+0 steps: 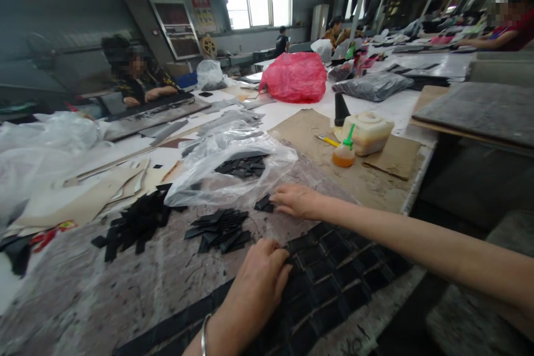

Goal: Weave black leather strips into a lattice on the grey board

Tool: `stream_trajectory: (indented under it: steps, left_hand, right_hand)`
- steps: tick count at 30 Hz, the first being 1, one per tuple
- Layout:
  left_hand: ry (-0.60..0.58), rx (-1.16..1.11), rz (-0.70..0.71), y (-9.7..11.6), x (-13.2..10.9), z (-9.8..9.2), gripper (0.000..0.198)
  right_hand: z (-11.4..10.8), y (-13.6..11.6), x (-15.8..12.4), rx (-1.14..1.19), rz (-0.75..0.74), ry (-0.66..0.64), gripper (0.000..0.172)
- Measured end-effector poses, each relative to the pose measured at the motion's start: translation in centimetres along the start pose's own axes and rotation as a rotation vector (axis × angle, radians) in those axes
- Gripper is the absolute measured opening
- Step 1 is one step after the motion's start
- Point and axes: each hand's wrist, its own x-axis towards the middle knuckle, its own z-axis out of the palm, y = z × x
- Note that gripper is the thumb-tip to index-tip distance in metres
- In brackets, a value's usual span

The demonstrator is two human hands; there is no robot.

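Note:
My left hand [259, 282], with a metal bangle at the wrist, rests at the near edge of rows of black rectangular pieces [329, 267]. Its fingers are curled together; whatever they may hold is hidden. My right hand [298, 200] reaches across above those rows, fingers stretched out. Its fingertips touch a few small black pieces [263, 203] on the board. Between the hands and to the left lies a loose stack of small black pieces [219, 228]. Farther left is a heap of black strips [137, 222].
A clear plastic bag [208, 183] holds more black pieces. Beyond my right hand stand a glue bottle with a green nozzle [344, 153], a whitish plastic container [369, 132] and a yellow-handled tool [327, 139]. Red-handled scissors [44, 238] lie left. Co-workers sit around the tables.

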Motion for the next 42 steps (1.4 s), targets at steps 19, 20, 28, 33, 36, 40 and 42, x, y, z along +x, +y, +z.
stream_trajectory:
  steps: [19,20,28,33,36,40,42]
  left_hand:
    - [0.443,0.573,0.074,-11.3,0.9,-2.7,0.025]
    - [0.455,0.575,0.078,-11.6,1.4,-2.8,0.025]
    - [0.511,0.662,0.153,-9.3,2.0,-1.8,0.023]
    - [0.356,0.539,0.316,-7.4,1.9,-0.2,0.023]
    - [0.335,0.476,0.357,-6.9,2.0,0.6,0.023]
    - [0.333,0.415,0.388,-6.6,1.8,1.4,0.021]
    - [0.354,0.384,0.366,-6.2,1.5,1.7,0.021]
  right_hand:
    - [-2.4,-0.7,2.3,-0.173,0.121,-0.237,0.021]
    - [-2.8,-0.1,1.8,-0.164,0.156,-0.248,0.020]
    - [-4.9,2.1,-2.8,-0.144,0.264,-0.237,0.017]
    - [-4.9,2.5,-4.3,-0.120,0.234,-0.245,0.019]
    - [-5.4,3.3,-5.7,-0.086,0.264,-0.171,0.020]
    - [-5.7,4.0,-8.8,-0.047,0.356,-0.085,0.015]
    - [-5.3,3.9,-10.2,-0.003,0.409,-0.064,0.013]
